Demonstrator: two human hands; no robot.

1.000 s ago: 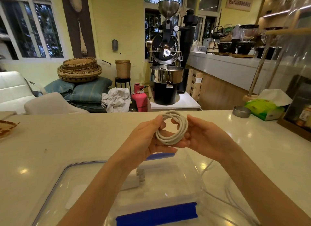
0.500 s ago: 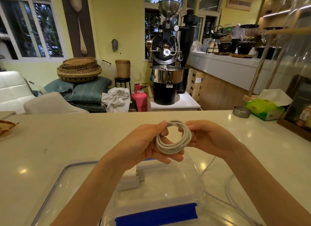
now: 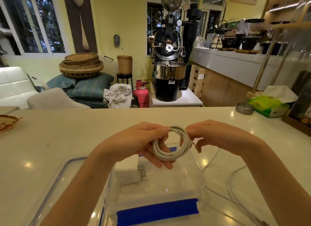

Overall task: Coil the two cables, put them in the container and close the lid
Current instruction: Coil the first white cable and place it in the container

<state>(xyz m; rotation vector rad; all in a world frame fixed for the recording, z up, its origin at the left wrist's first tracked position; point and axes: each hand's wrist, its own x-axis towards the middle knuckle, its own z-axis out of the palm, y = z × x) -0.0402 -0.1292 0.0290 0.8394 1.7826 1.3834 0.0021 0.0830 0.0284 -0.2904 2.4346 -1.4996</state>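
White cable (image 3: pixel 171 145), coiled in several round loops, held in my fingers above the clear container (image 3: pixel 158 183). Second white cable (image 3: pixel 232 180) lies loose right of the container. Lid (image 3: pixel 55 180) lies left, off.

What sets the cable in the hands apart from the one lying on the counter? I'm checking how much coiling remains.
The held cable is wound into a tight round coil; the loose cable sprawls in wide open curves. The held cable is up between the left hand and right hand, above the container; the loose cable lies on the counter to its right. Both are white.
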